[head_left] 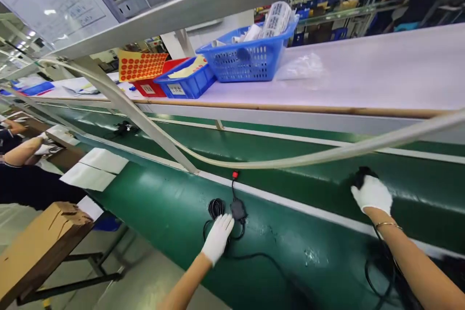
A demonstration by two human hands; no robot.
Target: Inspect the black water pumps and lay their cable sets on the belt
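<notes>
Ideally, the coiled black cable [216, 207] at lower centre should be steadied by the left hand [218, 239], fingers outstretched; whether the black item [360, 178] at right is grasped by the right hand [373, 197] cannot be told.

Here on the surface [156, 223], the left grip [219, 236] rests on a cable [216, 207], coil at its fingertips; just right of them lies the box [238, 209], its connector [235, 175] further out at the rail [308, 208]. Well right, past that rail, the right grip [372, 194] touches a bundle [361, 178]. Beyond both, on the shelf [363, 77], there's a basket [241, 60] holding a roll [278, 19], a tray [189, 82] beside it. Left of the left grip: sheets [96, 169], then a carton [47, 247] nearer.
</notes>
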